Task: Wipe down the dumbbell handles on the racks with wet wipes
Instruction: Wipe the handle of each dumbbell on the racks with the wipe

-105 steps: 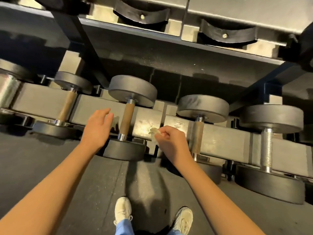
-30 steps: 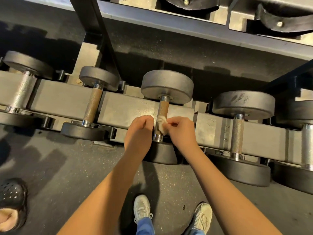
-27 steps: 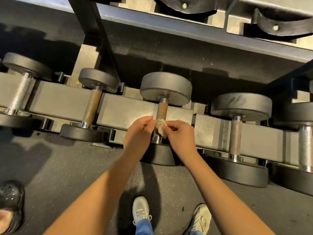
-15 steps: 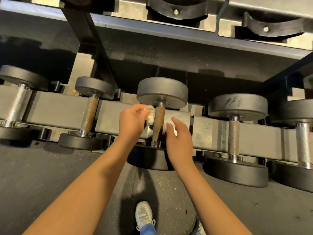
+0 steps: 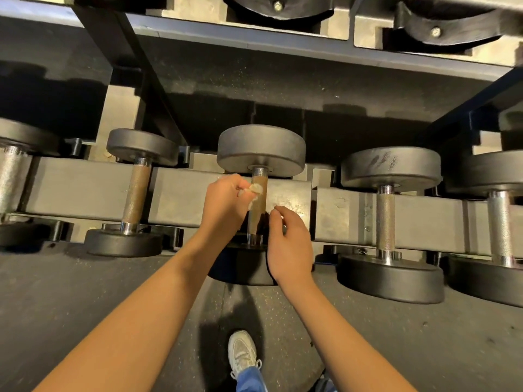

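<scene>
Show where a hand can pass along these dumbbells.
Free: rail between left dumbbell and middle dumbbell, and between it and right dumbbell; floor at left. Crowded: handle, left hand with wipe, right hand flanking it.

No text, number, brand or sign is legible. Pale marks on the rim of the dumbbell head (image 5: 389,165) at 3 o'clock are smeared and cannot be read.

Lighting: warm, moderately bright, from overhead. Shadows: deep black under the rack shelf (image 5: 283,55); a soft-edged body shadow on the floor (image 5: 85,292). Glare: small highlights on the chrome handle (image 5: 500,222). Focus: sharp centre, softer corners. Distortion: wide-angle, with straight rails bowing toward the edges.
</scene>
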A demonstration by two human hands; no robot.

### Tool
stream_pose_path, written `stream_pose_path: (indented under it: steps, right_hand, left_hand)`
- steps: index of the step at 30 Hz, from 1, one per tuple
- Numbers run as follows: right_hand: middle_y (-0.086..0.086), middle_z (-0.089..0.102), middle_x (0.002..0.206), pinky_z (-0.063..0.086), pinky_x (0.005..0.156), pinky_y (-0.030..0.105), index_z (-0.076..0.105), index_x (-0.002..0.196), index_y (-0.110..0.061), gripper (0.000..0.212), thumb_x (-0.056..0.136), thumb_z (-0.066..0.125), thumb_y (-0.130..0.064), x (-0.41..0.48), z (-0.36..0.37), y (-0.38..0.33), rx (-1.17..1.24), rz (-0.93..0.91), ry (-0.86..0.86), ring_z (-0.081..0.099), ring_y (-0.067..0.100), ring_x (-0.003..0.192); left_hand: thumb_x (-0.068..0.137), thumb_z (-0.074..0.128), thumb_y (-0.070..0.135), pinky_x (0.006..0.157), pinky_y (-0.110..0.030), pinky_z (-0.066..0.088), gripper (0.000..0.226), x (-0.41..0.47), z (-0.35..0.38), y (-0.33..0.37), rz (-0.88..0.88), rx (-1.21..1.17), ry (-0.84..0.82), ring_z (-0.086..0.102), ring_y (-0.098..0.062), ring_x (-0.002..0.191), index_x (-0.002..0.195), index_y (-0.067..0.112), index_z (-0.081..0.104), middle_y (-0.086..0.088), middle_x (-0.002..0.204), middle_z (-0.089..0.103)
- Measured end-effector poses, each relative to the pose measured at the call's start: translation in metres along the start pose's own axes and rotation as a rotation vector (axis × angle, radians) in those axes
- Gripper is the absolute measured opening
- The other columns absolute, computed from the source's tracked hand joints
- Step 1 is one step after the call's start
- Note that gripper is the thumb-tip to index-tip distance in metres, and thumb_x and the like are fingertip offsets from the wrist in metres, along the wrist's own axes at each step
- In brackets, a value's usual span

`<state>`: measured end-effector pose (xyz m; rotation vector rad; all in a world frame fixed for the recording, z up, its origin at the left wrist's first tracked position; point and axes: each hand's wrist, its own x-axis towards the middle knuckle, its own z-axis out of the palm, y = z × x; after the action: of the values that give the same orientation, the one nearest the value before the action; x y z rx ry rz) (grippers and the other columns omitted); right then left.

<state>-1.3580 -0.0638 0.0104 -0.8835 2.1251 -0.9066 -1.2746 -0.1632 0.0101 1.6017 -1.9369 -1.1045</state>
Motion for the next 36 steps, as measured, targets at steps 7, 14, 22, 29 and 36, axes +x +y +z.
stream_pose_path:
  steps: [7,14,22,29,36]
  right_hand:
    - [-0.005,0.053,0.134,0.038,0.107,0.036,0.053,0.131,-0.021,0.039,0.1,0.038,-0.036,0.001,0.003,0.003,0.02,0.01,0.041,0.046,0.009,0.125]
    - [-0.004,0.057,0.125,0.041,0.101,0.029,0.057,0.127,-0.017,0.034,0.1,0.041,-0.03,-0.001,0.001,0.0,0.055,0.008,0.046,0.05,0.007,0.113]
    - [-0.009,0.057,0.116,0.042,0.092,0.024,0.059,0.122,-0.019,0.035,0.099,0.038,-0.034,0.002,0.003,0.005,0.071,0.008,0.037,0.052,0.005,0.106]
    - [-0.006,0.059,0.102,0.043,0.079,0.028,0.063,0.106,-0.021,0.028,0.097,0.038,-0.031,0.003,0.004,0.007,0.101,0.022,0.043,0.054,0.009,0.093]
    - [-0.008,0.058,0.11,0.041,0.086,0.024,0.061,0.116,-0.021,0.03,0.099,0.038,-0.029,0.004,0.003,0.007,0.092,0.004,0.06,0.053,0.005,0.101]
  left_hand:
    - [0.094,0.055,0.021,0.069,-0.022,0.045,0.011,0.002,0.009,-0.006,-0.038,-0.036,0.015,0.056,-0.01,0.079,0.088,0.017,0.063,0.004,0.083,0.06]
    - [0.089,0.062,0.015,0.07,-0.027,0.049,0.009,-0.011,0.0,-0.013,-0.075,-0.042,-0.1,0.06,-0.018,0.078,0.084,0.01,0.067,-0.001,0.081,0.064]
    - [0.09,0.058,0.01,0.064,0.0,0.035,0.012,-0.001,0.007,0.002,0.055,0.126,0.01,0.049,-0.003,0.075,0.093,0.011,0.07,0.004,0.09,0.056]
    - [0.081,0.065,0.001,0.071,-0.03,0.05,0.01,-0.012,-0.001,0.004,0.108,0.215,-0.142,0.06,-0.019,0.079,0.078,0.007,0.072,-0.002,0.089,0.058]
    - [0.091,0.056,0.006,0.08,-0.033,0.046,0.017,0.009,-0.003,0.026,0.232,0.223,0.023,0.055,-0.021,0.089,0.091,0.001,0.072,-0.012,0.095,0.062]
